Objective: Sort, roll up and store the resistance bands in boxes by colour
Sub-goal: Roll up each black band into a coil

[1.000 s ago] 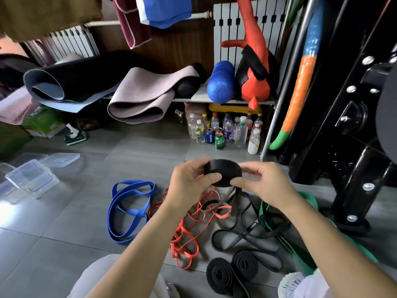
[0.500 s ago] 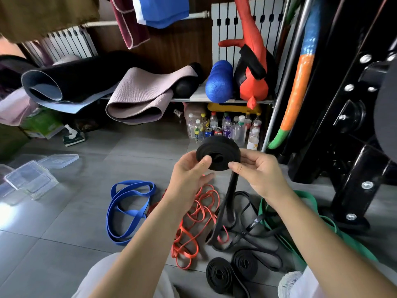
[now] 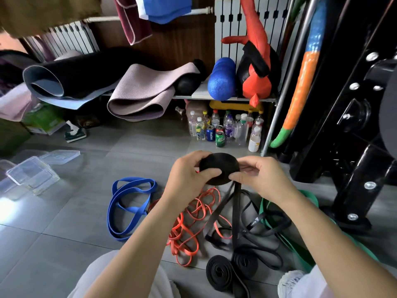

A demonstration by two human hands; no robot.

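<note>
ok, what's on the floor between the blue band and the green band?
Head view: the orange band tangle lies beside the blue band, then come the loose black bands, which reach and partly overlap the green band.

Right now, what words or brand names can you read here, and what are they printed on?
"PEPSI": down the side of the blue can on the floor.
Green can: logo too blurred to read.
Loose black band on the floor: white print, too small to read.
Bottles beside the cans: labels too small to read.
</note>
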